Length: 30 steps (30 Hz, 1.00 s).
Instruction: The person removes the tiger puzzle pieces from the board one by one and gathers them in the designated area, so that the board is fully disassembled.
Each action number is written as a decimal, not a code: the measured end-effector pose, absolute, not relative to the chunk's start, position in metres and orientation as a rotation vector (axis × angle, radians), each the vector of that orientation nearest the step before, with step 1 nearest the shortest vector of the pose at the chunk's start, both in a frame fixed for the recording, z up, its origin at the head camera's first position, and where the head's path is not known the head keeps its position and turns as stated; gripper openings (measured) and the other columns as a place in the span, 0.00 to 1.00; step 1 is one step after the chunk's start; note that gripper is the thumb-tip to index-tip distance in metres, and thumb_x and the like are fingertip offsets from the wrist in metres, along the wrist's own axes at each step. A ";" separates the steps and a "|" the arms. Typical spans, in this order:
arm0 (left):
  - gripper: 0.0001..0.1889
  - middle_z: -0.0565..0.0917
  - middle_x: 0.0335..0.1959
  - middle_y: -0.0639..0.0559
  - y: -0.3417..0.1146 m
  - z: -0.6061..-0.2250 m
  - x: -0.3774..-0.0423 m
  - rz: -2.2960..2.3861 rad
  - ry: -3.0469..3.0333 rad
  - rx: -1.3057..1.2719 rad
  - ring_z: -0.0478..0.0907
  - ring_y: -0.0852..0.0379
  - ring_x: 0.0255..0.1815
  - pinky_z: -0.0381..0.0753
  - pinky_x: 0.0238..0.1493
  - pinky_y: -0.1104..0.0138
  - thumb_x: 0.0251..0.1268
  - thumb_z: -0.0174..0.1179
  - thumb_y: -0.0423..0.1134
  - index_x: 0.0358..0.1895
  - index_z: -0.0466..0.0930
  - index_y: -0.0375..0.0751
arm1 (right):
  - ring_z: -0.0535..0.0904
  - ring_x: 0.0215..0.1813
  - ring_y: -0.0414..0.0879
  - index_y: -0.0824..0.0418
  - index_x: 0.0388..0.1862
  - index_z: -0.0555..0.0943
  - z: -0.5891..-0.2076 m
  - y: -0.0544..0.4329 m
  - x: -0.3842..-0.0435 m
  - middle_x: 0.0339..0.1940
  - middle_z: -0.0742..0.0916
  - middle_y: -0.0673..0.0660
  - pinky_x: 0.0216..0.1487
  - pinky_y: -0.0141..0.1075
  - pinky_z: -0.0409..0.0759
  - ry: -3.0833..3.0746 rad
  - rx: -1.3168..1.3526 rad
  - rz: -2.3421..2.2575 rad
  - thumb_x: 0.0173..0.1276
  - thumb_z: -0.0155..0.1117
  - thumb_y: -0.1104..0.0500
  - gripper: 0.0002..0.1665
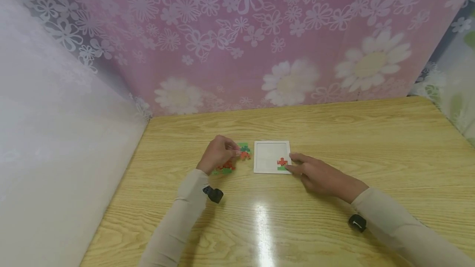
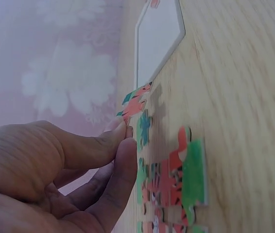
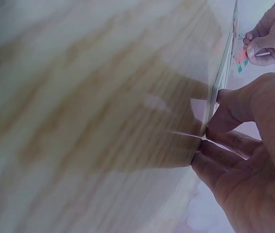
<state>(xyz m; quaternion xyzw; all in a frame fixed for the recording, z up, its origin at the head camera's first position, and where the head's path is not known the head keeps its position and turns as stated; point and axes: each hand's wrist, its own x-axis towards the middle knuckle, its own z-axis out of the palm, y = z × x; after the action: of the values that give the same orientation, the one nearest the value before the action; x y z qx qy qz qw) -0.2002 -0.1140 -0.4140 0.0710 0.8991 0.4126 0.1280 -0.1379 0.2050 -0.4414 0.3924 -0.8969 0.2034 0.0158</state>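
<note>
My left hand [image 1: 219, 151] pinches a red and green jigsaw piece [image 2: 133, 104] between thumb and fingertips, held up off the table. Below it lie more jigsaw pieces [image 2: 169, 179] in red, green and black, partly covered by this hand in the head view. A white square puzzle tray [image 1: 271, 142] sits just to the right. One red and green piece [image 1: 282, 162] is in its near right corner. At that corner is my right hand [image 1: 320, 176], its extended fingers touching the tray's right edge and the thumb by the corner piece.
The wood-grain table [image 1: 334, 135] extends around the tray. A pink flowered curtain [image 1: 230, 73] hangs behind its far edge, and a pale sheet [image 1: 67, 135] borders the left side. Small black devices [image 1: 213, 194] are worn at both wrists.
</note>
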 end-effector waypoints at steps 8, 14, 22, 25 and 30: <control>0.05 0.88 0.31 0.47 -0.122 -0.416 -0.199 1.193 2.619 0.193 0.80 0.52 0.28 0.77 0.31 0.62 0.68 0.68 0.36 0.37 0.90 0.39 | 0.77 0.64 0.67 0.71 0.58 0.83 -0.442 0.205 -0.138 0.64 0.77 0.75 0.57 0.53 0.80 -2.797 1.208 0.646 0.71 0.62 0.73 0.18; 0.05 0.88 0.26 0.45 -0.122 -0.414 -0.199 1.192 2.591 0.149 0.83 0.48 0.26 0.80 0.31 0.60 0.68 0.67 0.35 0.38 0.90 0.37 | 0.77 0.64 0.68 0.70 0.57 0.84 -0.443 0.205 -0.138 0.64 0.77 0.76 0.57 0.54 0.80 -2.787 1.207 0.655 0.71 0.61 0.73 0.17; 0.04 0.89 0.29 0.48 -0.117 -0.412 -0.199 1.102 2.638 0.112 0.84 0.51 0.30 0.80 0.33 0.62 0.67 0.68 0.36 0.38 0.91 0.39 | 0.77 0.63 0.68 0.70 0.58 0.84 -0.442 0.205 -0.138 0.64 0.77 0.75 0.57 0.54 0.80 -2.796 1.201 0.664 0.71 0.62 0.72 0.17; 0.04 0.89 0.30 0.48 -0.116 -0.412 -0.199 1.072 2.657 0.121 0.84 0.53 0.30 0.81 0.34 0.62 0.67 0.68 0.36 0.38 0.91 0.39 | 0.77 0.64 0.67 0.70 0.57 0.84 -0.442 0.205 -0.138 0.64 0.77 0.75 0.57 0.54 0.80 -2.795 1.204 0.663 0.71 0.62 0.72 0.17; 0.04 0.88 0.29 0.50 -0.116 -0.412 -0.200 1.043 2.672 0.115 0.83 0.54 0.30 0.81 0.34 0.62 0.67 0.69 0.36 0.38 0.91 0.40 | 0.77 0.64 0.67 0.70 0.58 0.84 -0.441 0.205 -0.137 0.64 0.77 0.75 0.57 0.54 0.79 -2.798 1.205 0.665 0.71 0.61 0.73 0.17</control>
<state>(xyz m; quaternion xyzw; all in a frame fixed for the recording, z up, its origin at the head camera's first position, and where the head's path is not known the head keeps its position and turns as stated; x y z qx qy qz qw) -0.1998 -0.1156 -0.4125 0.0398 0.9223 0.3601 0.1349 -0.1375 0.2050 -0.4414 0.3864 -0.8972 0.2133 0.0117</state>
